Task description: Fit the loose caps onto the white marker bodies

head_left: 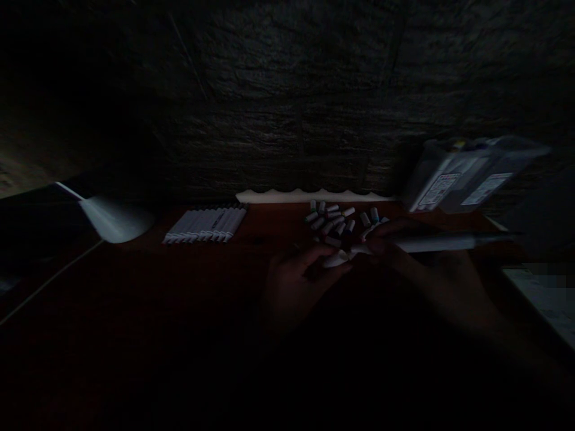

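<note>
The scene is very dark. My left hand (294,284) pinches a small white marker cap (336,259) between thumb and fingers. A white marker (433,242) lies across my right hand (424,266), whose fingers are closed on it; its dark end points right. The marker's left end is close to the cap, and I cannot tell whether the two touch. Just beyond my hands, several loose marker caps (332,214) lie scattered on the dark reddish table (188,299). Part of that pile is hidden behind my right hand.
A neat row of white markers (206,223) lies at the left. Farther left stands a white cone-shaped object (117,220) with a cable. Clear plastic cases (458,173) with labels lean at the back right. A pale wavy-edged strip (309,196) runs along the textured wall (296,102).
</note>
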